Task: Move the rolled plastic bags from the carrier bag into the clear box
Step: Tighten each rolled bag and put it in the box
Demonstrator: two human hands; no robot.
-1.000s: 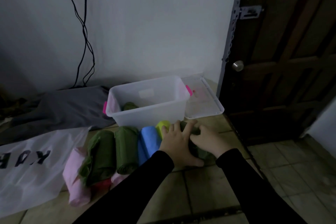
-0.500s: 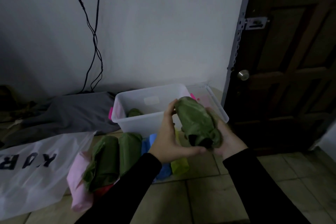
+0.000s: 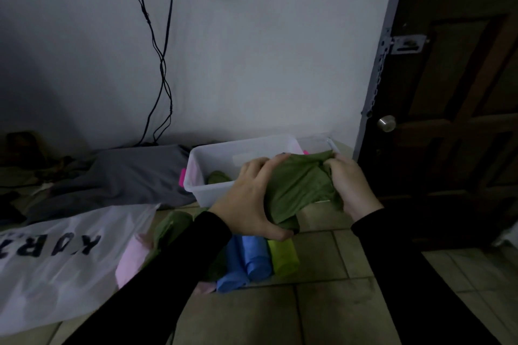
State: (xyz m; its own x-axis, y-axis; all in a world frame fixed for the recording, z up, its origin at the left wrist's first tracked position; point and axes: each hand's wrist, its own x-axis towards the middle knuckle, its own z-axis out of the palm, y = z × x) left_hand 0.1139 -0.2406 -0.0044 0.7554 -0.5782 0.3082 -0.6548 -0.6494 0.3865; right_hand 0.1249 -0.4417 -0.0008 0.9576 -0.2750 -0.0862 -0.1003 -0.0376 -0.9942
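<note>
I hold a dark green rolled plastic bag [image 3: 300,187] in both hands over the front right corner of the clear box [image 3: 207,193]. My left hand [image 3: 249,199] grips its near end, and my right hand [image 3: 350,185] pinches its far end. One green roll [image 3: 218,176] lies inside the box. On the floor in front sit a yellow-green roll [image 3: 283,256], blue rolls [image 3: 252,258], a pink roll [image 3: 131,260] and another green roll [image 3: 172,225], partly hidden by my left sleeve. The white carrier bag [image 3: 56,260] lies at the left.
The box lid [image 3: 319,143] lies behind the box on the right. A dark wooden door [image 3: 454,120] stands at the right. Grey cloth [image 3: 126,176] lies left of the box, and black cables [image 3: 159,50] hang down the white wall.
I picked the green roll up off the floor with both hands and raised it toward the box. My right hand has shifted from under it to its far end.
</note>
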